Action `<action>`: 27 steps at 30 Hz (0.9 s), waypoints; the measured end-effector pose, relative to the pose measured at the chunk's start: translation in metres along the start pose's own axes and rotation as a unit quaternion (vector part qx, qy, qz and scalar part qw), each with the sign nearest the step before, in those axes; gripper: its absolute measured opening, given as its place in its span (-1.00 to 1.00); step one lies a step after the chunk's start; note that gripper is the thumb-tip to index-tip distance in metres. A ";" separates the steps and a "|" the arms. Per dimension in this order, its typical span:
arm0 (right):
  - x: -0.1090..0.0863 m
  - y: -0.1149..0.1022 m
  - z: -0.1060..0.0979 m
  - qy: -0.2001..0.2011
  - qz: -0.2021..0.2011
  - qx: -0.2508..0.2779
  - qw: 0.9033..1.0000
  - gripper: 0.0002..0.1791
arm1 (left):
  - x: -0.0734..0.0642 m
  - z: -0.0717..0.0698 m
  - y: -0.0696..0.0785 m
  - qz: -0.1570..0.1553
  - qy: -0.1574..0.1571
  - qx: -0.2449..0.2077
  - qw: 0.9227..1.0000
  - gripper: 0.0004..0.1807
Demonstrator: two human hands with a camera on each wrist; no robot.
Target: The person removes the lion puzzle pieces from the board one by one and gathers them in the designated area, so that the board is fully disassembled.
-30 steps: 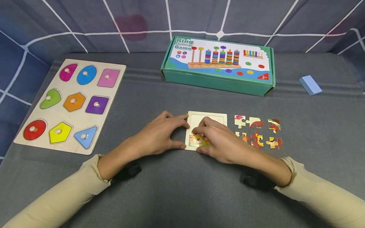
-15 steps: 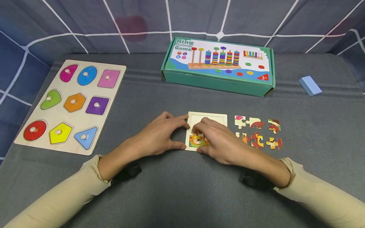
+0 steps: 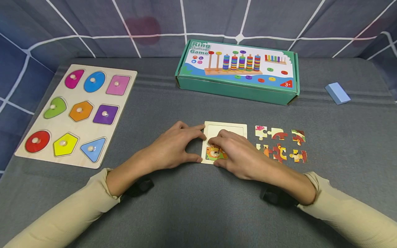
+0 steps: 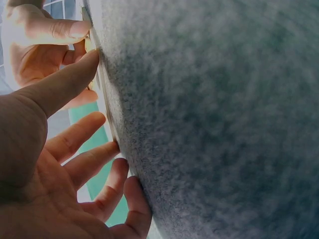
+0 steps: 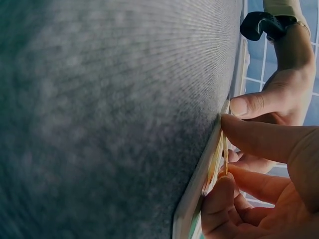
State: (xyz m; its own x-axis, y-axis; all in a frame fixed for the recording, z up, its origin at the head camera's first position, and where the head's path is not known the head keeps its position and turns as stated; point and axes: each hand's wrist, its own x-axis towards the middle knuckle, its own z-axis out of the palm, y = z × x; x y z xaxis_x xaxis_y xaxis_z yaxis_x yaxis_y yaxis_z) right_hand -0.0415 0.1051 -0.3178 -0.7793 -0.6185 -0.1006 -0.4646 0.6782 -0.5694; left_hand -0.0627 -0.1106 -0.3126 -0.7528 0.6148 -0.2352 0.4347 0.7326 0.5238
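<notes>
A small wooden puzzle tray (image 3: 225, 124) lies on the grey cloth, its upper part showing bare wood. In its lower left corner is a lion-face picture (image 3: 214, 152), partly covered by my right hand (image 3: 237, 153). That hand pinches a thin puzzle piece (image 5: 226, 155) between thumb and fingers, seen edge-on over the tray in the right wrist view. Along the tray's left edge my left hand (image 3: 173, 144) rests with spread fingers, thumb at the lower corner and fingertips by the upper side. Several loose puzzle pieces (image 3: 280, 152) lie right of the tray in two rows.
A green ring-game box (image 3: 237, 90) stands behind the tray. To the left lies a knob puzzle board (image 3: 77, 129) with coloured shapes. A light blue block (image 3: 338, 93) sits far right, and a tiled-pattern cloth (image 3: 214, 17) hangs at the back.
The lion-face picture has gone from pale to vivid as its piece tilted under the right fingers, which have shifted slightly. The left hand and the loose pieces stay in place.
</notes>
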 end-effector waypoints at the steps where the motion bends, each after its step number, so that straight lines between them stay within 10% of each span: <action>1: 0.000 0.000 0.000 -0.001 -0.001 0.001 1.000 -0.50 | 0.000 0.000 0.000 0.000 0.000 0.000 1.000 -0.42; 27: -0.023 0.017 -0.011 0.014 -0.012 0.069 0.997 -0.55 | 0.000 0.000 -0.001 0.005 -0.003 0.008 1.000 -0.42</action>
State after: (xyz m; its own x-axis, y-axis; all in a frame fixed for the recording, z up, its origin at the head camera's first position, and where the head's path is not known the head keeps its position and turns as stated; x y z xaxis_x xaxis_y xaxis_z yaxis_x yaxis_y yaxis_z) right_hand -0.0362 0.1351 -0.3159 -0.7814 -0.6208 -0.0641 -0.4223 0.6016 -0.6781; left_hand -0.0628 -0.1112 -0.3133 -0.7454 0.6236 -0.2355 0.4498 0.7312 0.5128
